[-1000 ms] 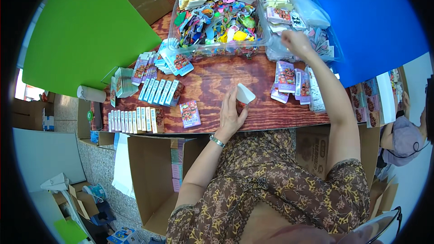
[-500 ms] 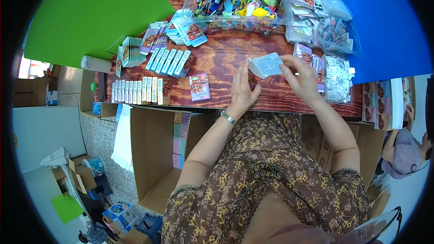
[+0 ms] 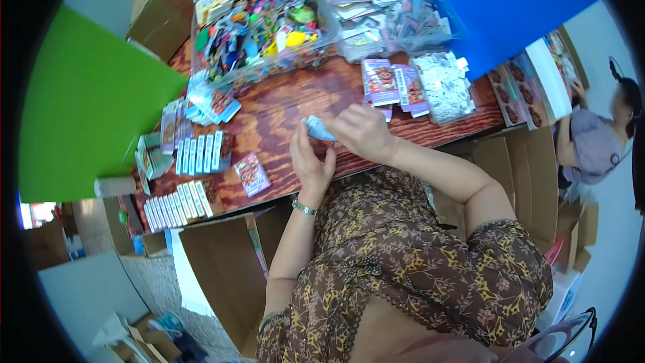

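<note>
Pale-blue piece (image 3: 317, 128) between left hand (image 3: 312, 163), right hand (image 3: 365, 133).

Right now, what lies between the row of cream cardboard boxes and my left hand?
In the head view, one pink and purple rectangular box lies between that row and your left hand, on the reddish table.

Green panel (image 3: 87, 104) and white cylinder (image 3: 114, 187) at left, blue panel (image 3: 517, 7) and lilac-clad co-worker (image 3: 592, 138) at right.
</note>
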`<state>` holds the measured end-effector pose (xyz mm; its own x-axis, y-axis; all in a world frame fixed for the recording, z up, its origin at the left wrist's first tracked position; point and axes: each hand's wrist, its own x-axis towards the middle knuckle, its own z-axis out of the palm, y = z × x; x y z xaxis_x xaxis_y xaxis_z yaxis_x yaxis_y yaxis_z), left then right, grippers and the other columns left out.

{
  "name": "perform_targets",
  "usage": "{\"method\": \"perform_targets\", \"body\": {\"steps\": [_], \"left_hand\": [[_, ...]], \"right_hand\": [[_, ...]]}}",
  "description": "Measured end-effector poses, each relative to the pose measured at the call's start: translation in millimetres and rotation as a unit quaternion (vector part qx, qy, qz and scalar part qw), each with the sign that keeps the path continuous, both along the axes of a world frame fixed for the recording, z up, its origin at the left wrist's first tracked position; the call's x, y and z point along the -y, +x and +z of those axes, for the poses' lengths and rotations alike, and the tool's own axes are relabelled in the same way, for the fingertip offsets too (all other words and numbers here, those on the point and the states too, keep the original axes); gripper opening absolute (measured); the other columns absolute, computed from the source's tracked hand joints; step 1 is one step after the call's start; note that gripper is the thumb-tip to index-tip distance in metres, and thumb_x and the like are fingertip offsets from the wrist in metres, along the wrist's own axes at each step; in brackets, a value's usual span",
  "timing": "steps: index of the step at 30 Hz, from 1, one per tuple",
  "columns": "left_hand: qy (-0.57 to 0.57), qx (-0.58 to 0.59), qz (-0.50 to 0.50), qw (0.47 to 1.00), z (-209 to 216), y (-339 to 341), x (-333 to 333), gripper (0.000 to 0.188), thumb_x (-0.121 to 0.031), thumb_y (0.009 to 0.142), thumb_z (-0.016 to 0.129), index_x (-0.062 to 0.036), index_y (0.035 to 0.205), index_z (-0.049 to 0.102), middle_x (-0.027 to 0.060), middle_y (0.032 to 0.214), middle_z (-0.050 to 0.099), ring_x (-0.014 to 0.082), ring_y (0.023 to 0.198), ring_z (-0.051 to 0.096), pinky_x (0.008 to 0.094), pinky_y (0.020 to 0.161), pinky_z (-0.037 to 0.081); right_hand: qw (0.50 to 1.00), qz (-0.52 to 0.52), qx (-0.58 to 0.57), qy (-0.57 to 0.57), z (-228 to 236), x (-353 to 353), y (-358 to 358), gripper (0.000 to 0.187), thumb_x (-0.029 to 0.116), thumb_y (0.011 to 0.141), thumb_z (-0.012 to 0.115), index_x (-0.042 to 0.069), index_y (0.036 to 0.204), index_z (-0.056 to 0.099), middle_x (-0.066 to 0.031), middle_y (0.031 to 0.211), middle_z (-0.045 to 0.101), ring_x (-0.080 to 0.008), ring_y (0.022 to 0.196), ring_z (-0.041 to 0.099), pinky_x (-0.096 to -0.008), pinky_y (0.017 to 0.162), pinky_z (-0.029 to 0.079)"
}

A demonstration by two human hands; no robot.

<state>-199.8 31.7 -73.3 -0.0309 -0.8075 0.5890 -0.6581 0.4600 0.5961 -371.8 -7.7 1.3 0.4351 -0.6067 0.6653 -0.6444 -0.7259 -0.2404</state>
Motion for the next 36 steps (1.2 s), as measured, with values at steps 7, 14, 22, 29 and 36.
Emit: {"method": "perform_targets", "body": {"steps": [7, 14, 22, 29, 36], "left_hand": [[0.016, 0.024, -0.042, 0.999, 3, -14, 2, 0.085, -0.004, 0.075, 0.077, 0.0044, 0.15, 0.037, 0.0235, 0.141, 0.052, 0.0429, 0.126, 0.052, 0.0493, 0.105, 0.046], [0.048, 0.007, -0.045, 0.998, -2, -18, 2, 0.085, -0.005, 0.076, 0.077, 0.0037, 0.151, 0.037, 0.0253, 0.14, 0.051, 0.0437, 0.126, 0.053, 0.049, 0.104, 0.046], [0.049, 0.03, -0.062, 0.996, 2, -10, 6, 0.083, -0.006, 0.079, 0.077, 0.0029, 0.151, 0.037, 0.0259, 0.14, 0.051, 0.0426, 0.125, 0.053, 0.0483, 0.103, 0.047], [0.037, 0.044, -0.059, 0.997, -1, -5, 3, 0.087, -0.003, 0.081, 0.077, 0.0025, 0.154, 0.03, 0.0251, 0.135, 0.053, 0.041, 0.118, 0.056, 0.0468, 0.097, 0.049], [0.044, 0.04, -0.059, 0.996, 2, -8, 6, 0.086, -0.005, 0.081, 0.078, 0.0036, 0.153, 0.031, 0.0265, 0.13, 0.055, 0.0418, 0.115, 0.057, 0.0466, 0.096, 0.049]], "right_hand": [[0.995, 0.024, -0.081, 0.055, 1, -1, -32, 0.037, 0.028, 0.079, 0.078, 0.015, 0.112, 0.068, -0.0029, 0.099, 0.059, -0.0226, 0.088, 0.056, -0.0352, 0.07, 0.047], [0.993, 0.053, 0.024, 0.103, -8, 7, -53, 0.021, 0.022, 0.085, 0.076, 0.013, 0.103, 0.073, -0.0072, 0.105, 0.068, -0.0277, 0.095, 0.066, -0.0396, 0.081, 0.054], [0.884, -0.367, -0.059, 0.284, -44, 80, -221, 0.03, 0.029, 0.088, 0.075, 0.008, 0.108, 0.07, -0.0145, 0.101, 0.071, -0.0335, 0.097, 0.069, -0.0447, 0.083, 0.055], [0.84, -0.404, -0.12, 0.341, -56, 83, -200, 0.035, 0.021, 0.087, 0.074, 0.012, 0.119, 0.064, -0.016, 0.112, 0.069, -0.0362, 0.107, 0.067, -0.0487, 0.09, 0.054], [0.858, -0.392, -0.044, 0.33, -59, 85, -241, 0.021, 0.028, 0.094, 0.067, 0.008, 0.1, 0.067, -0.0116, 0.089, 0.073, -0.0335, 0.086, 0.07, -0.0458, 0.073, 0.053]]}}
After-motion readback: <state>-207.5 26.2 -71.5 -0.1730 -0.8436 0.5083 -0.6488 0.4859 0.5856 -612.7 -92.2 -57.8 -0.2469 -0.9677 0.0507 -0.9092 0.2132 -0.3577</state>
